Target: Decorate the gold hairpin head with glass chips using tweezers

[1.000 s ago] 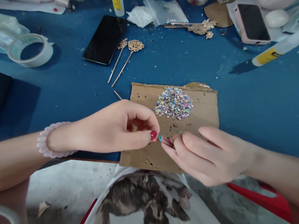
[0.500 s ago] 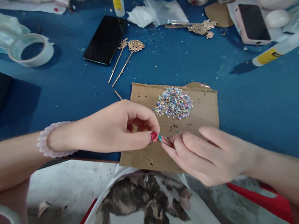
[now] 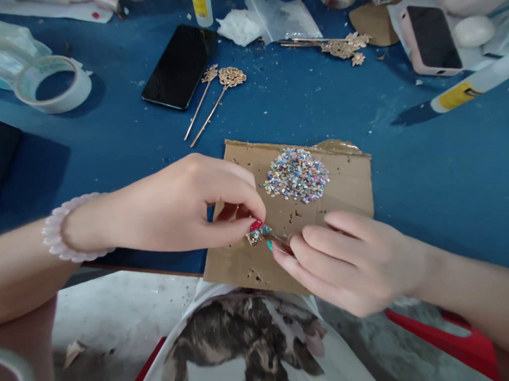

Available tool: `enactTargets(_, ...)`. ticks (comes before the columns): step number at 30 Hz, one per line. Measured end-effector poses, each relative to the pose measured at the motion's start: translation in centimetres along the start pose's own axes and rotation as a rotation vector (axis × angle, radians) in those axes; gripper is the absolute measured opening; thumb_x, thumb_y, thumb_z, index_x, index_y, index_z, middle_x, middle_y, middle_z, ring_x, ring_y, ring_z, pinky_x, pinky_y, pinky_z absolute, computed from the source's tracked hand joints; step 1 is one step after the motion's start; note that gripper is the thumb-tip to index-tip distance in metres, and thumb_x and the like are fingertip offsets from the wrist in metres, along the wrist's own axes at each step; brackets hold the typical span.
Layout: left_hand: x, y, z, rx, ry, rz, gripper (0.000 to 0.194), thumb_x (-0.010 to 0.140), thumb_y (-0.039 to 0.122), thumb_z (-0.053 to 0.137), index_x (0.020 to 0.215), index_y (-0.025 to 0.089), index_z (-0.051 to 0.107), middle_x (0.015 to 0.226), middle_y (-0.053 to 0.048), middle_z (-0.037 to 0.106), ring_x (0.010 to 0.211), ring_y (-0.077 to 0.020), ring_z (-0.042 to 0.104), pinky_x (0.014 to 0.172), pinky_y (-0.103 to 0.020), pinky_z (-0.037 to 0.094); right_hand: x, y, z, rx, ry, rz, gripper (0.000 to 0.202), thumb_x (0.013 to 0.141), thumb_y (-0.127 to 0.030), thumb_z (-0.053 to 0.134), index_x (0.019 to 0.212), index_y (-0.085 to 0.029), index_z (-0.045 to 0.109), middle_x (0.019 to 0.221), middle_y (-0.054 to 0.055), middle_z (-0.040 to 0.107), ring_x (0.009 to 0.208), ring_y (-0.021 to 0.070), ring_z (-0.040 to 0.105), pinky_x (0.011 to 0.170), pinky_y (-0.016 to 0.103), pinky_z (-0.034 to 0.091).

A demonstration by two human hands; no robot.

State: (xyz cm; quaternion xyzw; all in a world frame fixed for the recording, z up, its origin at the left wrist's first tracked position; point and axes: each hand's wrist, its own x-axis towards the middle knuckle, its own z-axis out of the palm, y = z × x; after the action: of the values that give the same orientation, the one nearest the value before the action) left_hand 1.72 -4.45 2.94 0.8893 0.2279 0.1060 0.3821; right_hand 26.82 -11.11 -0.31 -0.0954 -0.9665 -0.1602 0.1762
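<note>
Between my hands, over the cardboard (image 3: 349, 187), is a gold hairpin ornament (image 3: 254, 236) with blue-green stones on its head. My left hand (image 3: 182, 203) has its thumb and forefinger pinched at the ornament's head. To the right, the curled fingers of my right hand (image 3: 349, 259) grip the thin metal stem. A pile of small iridescent chips (image 3: 297, 175) lies on the cardboard just beyond my hands. The underside of the ornament and part of its stem are hidden by my fingers.
Beyond the cardboard are two gold hairpins (image 3: 218, 103), a black phone (image 3: 180, 67), more gold hairpins (image 3: 343, 47) and a plastic bag (image 3: 285, 19). A tape roll (image 3: 54, 85) sits at the left, a glue tube (image 3: 468, 91) and a pink device (image 3: 430, 40) at the right.
My left hand has shifted slightly left and turned, so the ornament's blue-green stones now show. The short stem tip seen beyond my left hand is out of sight. My right hand has barely moved.
</note>
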Motion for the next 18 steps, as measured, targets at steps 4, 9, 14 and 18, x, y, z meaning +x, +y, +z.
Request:
enactTargets(4, -0.15, 0.04, -0.04, 0.032, -0.047, 0.035, 0.013, 0.090, 0.013, 0.059, 0.085, 0.019, 0.070, 0.075, 0.002, 0.066, 0.066, -0.0065, 0.057, 0.060, -0.016, 0.041, 0.04, -0.14, 0.10, 0.049, 0.006, 0.010, 0.013, 0.092, -0.016, 0.066, 0.102, -0.010, 0.073, 0.082, 0.003, 0.067, 0.073, 0.0159, 0.057, 0.057, 0.034, 0.040)
enactTargets(9, -0.31, -0.05, 0.13, 0.047, -0.075, 0.084, 0.019, 0.093, 0.011, 0.054, 0.086, 0.018, 0.070, 0.074, 0.002, 0.064, 0.066, -0.0066, 0.056, 0.062, -0.016, 0.041, -0.04, -0.25, 0.25, 0.087, 0.004, 0.018, 0.016, 0.093, -0.016, 0.065, 0.105, -0.008, 0.071, 0.083, 0.004, 0.066, 0.073, 0.0169, 0.057, 0.056, 0.035, 0.038)
enactTargets(14, -0.36, -0.11, 0.26, 0.048, -0.088, 0.101, 0.021, 0.095, 0.009, 0.052, 0.089, 0.017, 0.071, 0.077, 0.001, 0.065, 0.068, -0.0062, 0.056, 0.063, -0.016, 0.040, -0.34, -0.33, 0.69, 0.098, 0.021, 0.026, 0.017, 0.093, -0.015, 0.062, 0.106, -0.007, 0.071, 0.084, 0.005, 0.064, 0.075, 0.0177, 0.056, 0.057, 0.036, 0.036)
enactTargets(18, -0.33, -0.01, 0.22, 0.057, -0.105, 0.105, 0.021, 0.096, 0.009, 0.051, 0.091, 0.015, 0.071, 0.077, 0.002, 0.064, 0.068, -0.0044, 0.054, 0.064, -0.014, 0.039, -0.19, -0.37, 0.68, 0.119, 0.002, 0.042, 0.015, 0.093, -0.015, 0.062, 0.102, -0.009, 0.072, 0.084, 0.004, 0.065, 0.075, 0.0170, 0.055, 0.057, 0.035, 0.036)
